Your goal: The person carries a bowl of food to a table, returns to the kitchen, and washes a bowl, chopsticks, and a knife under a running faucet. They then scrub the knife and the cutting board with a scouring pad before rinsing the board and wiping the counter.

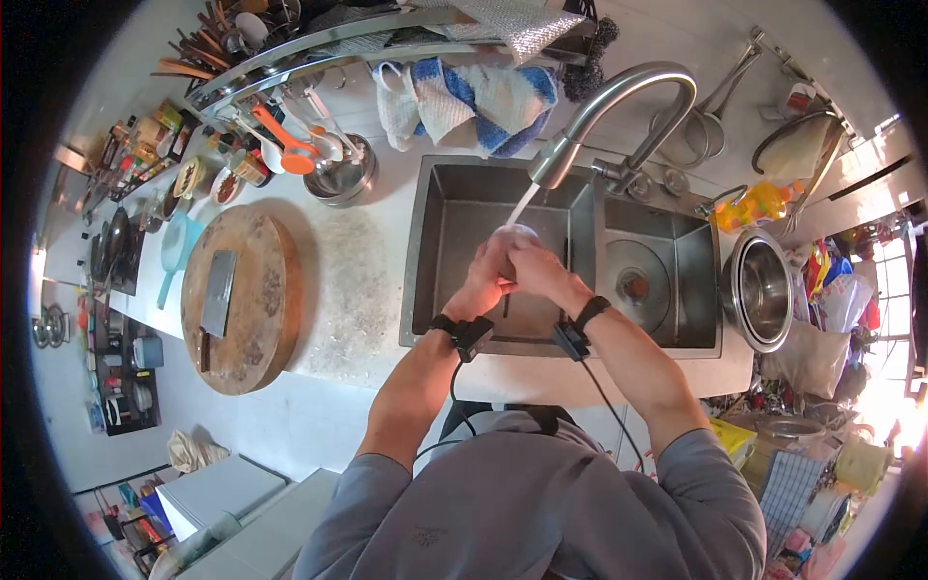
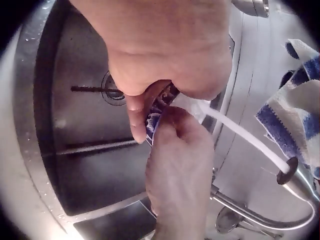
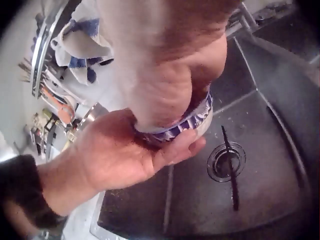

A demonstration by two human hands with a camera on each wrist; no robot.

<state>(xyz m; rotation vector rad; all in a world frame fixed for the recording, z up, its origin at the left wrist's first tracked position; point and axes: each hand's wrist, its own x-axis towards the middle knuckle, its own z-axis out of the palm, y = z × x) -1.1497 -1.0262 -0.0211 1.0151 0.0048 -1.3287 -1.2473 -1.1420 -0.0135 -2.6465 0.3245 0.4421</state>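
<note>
A small white bowl with a blue pattern [image 1: 513,236] is held over the left basin of the steel sink [image 1: 454,203], under water running from the tap [image 1: 619,106]. My left hand [image 1: 483,280] cups the bowl from below, fingers curled round its side [image 3: 115,155]. My right hand [image 1: 537,269] grips the bowl from the other side, with its fingers over the rim [image 3: 170,75]. The patterned rim [image 2: 160,107] shows between both hands, and the stream of water [image 2: 245,137] lands beside it. The bowl's inside is hidden.
A dark stick [image 3: 230,165] lies across the basin's drain [image 3: 226,161]. On the counter to the left lies a round wooden board [image 1: 261,319] with a cleaver [image 1: 219,290] on it. A steel pot [image 1: 764,290] stands right of the sink, and a striped towel [image 1: 474,101] hangs behind it.
</note>
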